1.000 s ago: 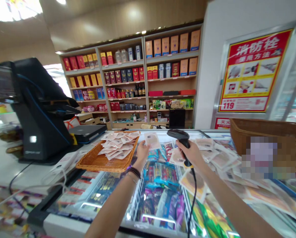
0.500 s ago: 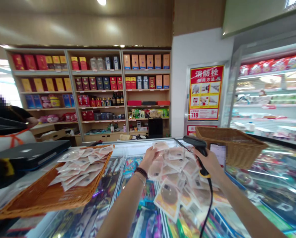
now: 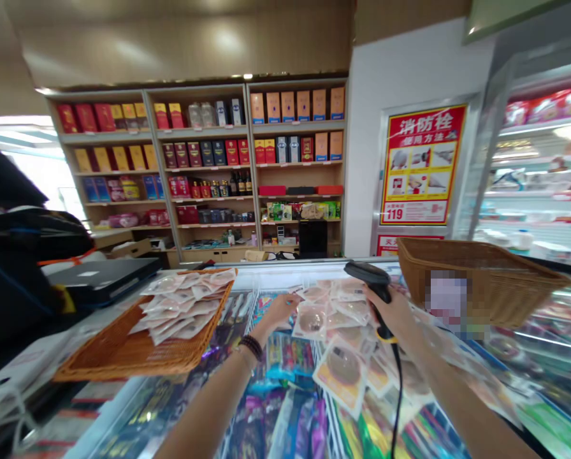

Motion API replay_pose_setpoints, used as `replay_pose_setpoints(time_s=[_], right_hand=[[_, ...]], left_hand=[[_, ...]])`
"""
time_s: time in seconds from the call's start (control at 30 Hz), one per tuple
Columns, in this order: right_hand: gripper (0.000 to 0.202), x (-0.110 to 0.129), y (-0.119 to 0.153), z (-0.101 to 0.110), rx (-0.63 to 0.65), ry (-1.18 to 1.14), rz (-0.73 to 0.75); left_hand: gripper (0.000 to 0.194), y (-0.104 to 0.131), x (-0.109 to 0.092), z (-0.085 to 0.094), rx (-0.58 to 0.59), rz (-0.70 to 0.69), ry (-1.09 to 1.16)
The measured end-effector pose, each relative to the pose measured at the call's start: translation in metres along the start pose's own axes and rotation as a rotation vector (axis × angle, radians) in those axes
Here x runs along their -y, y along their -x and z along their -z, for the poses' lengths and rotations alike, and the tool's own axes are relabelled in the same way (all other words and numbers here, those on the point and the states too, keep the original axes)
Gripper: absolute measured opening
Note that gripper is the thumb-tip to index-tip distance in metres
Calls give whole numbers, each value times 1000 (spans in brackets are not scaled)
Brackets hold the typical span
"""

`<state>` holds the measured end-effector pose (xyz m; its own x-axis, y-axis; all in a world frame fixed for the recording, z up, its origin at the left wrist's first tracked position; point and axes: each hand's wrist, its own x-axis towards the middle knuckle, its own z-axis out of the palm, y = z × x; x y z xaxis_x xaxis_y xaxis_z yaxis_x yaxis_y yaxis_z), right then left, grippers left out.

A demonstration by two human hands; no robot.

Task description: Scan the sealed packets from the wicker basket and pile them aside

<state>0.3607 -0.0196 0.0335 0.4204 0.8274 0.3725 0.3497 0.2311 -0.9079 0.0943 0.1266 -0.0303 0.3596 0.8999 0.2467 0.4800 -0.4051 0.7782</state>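
My right hand is wrapped round the handle of a black barcode scanner, whose cord hangs down toward me. The scanner's head is over a loose pile of flat, clear-wrapped packets, each with something round inside. At the pile's left edge is my left hand, with a dark bead bracelet on the wrist. Its fingers are loosely bent and no packet shows in them; whether the fingertips touch the pile is unclear. Similar packets lie stacked in a shallow orange-brown wicker tray on the left.
The pile lies on the glass top of a freezer with colourful packaged goods below. A deeper wicker basket stands on the right. A black flat device is behind the tray. Dark fabric fills the left edge.
My left hand has drawn back leftward from the pile, and the packet at its fingers is no longer raised there. The scanner stays in my right hand. The view has shifted slightly.
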Motion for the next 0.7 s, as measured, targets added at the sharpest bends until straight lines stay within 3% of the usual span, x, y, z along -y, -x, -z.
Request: replay_pose_setpoints(time_s=[0.13,0.27,0.37,0.43,0.6,0.7], right_hand=[[51,12,3,-37,78,-69,24],[50,26,3,-73,131,-175,41],[48,40,6,-102,152,-256,49],[46,48,11,-122,176,-280,51],[45,56,27,-170,297,-321,46],[45,56,37,-195,366,-324,47]], left_hand=[[29,23,16,55,-95,-14,62],[24,42,29,119,-352,-52,37],[27,60,41,164,-547,17,-33],[32,75,50,188,-618,108,-143],[59,115,75,220,-646,468,-505],[77,129,89,227,-655,627,-534]])
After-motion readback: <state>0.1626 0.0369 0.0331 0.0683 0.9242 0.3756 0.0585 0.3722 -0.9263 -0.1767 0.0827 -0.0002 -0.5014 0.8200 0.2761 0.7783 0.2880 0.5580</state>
